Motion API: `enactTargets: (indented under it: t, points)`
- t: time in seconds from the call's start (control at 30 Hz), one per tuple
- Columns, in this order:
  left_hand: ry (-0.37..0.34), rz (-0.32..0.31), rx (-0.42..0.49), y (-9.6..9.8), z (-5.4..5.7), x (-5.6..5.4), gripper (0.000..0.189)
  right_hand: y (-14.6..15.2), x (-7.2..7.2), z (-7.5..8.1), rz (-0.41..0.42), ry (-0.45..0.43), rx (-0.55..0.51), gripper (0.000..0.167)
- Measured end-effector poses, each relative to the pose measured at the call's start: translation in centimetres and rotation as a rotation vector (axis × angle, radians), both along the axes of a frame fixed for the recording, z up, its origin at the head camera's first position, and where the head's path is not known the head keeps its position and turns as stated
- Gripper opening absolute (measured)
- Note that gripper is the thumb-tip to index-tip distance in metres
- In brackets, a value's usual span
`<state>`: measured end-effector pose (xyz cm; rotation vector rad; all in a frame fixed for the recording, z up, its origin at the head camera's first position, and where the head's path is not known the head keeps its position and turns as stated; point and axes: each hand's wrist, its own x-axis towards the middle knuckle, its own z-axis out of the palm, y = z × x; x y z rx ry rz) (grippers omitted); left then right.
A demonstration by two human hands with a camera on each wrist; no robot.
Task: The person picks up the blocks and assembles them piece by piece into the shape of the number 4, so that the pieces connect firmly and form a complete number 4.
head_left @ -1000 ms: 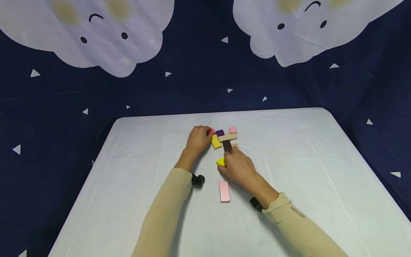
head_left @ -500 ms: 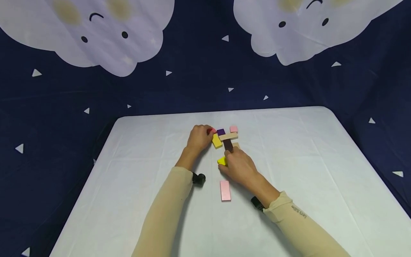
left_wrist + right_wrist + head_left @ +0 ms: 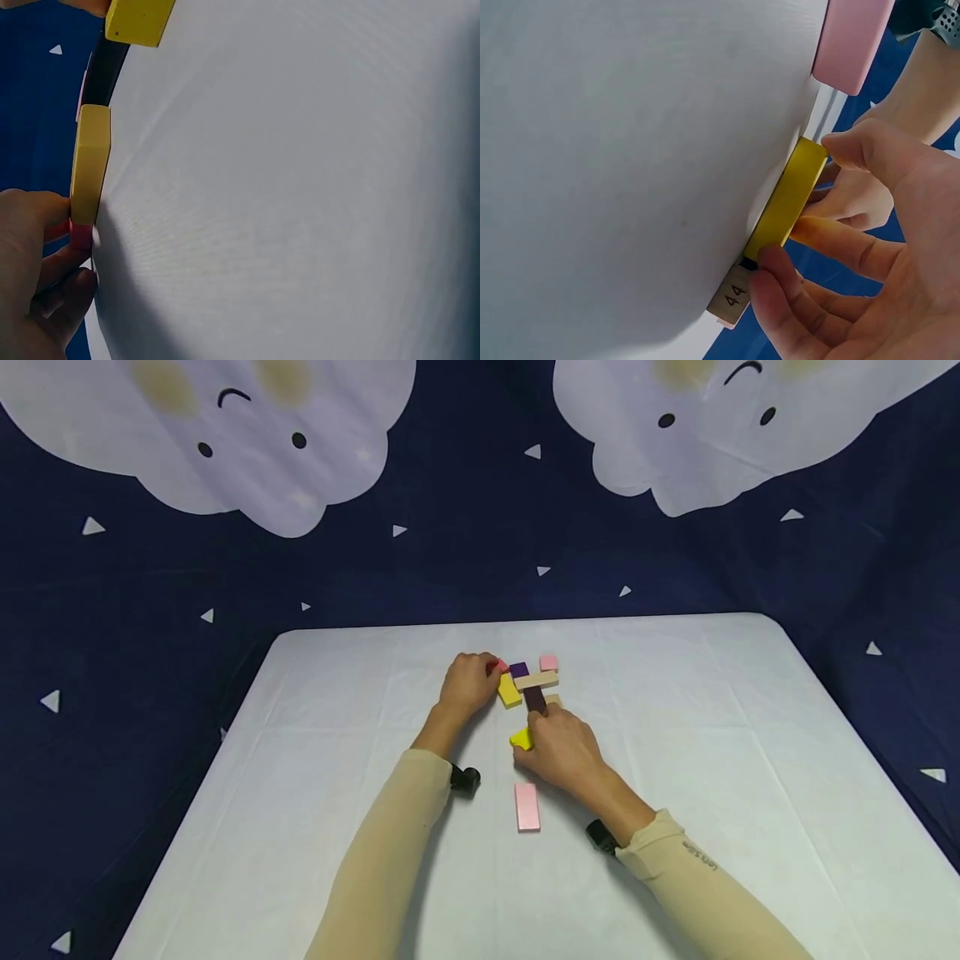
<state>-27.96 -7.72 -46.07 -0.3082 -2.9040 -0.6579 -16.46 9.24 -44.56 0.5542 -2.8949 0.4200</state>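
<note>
My left hand [image 3: 468, 683] pinches a red block [image 3: 81, 236] at the far left end of a small cluster of blocks. Against it lies a yellow block [image 3: 509, 691], slanted. My right hand [image 3: 564, 747] grips another yellow block [image 3: 786, 202], thumb at one end and fingers along its side and other end. Just beyond that hand is a dark brown block [image 3: 535, 699], meeting a plain wooden block [image 3: 537, 680] laid crosswise. A second wooden block [image 3: 729, 297], marked 44, sits by the right fingertips. Behind the crosswise piece is a purple block [image 3: 519, 670].
One pink block [image 3: 549, 663] stands at the back of the cluster. A longer pink block [image 3: 527, 807] lies apart, nearer the person, between the forearms. Everything is on a white-covered table [image 3: 360, 693], with a dark blue cloud-print cloth [image 3: 465, 568] behind.
</note>
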Motion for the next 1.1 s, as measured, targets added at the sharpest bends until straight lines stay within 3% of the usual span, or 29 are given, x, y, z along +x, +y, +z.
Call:
enactTargets:
  t: [0.23, 0.83, 1.1]
  points:
    - [0.003, 0.002, 0.042, -0.1, -0.1, -0.1, 0.025, 0.3, 0.0, 0.2, 0.020, -0.036, 0.001, 0.032]
    - [-0.001, -0.004, 0.053, -0.1, 0.0, 0.2, 0.024, 1.1, 0.6, 0.7, 0.096, -0.127, -0.021, 0.047]
    - [-0.010, -0.008, 0.050, -0.1, 0.0, 0.3, 0.024, 1.3, 1.1, 1.1, 0.150, -0.159, -0.012, 0.042]
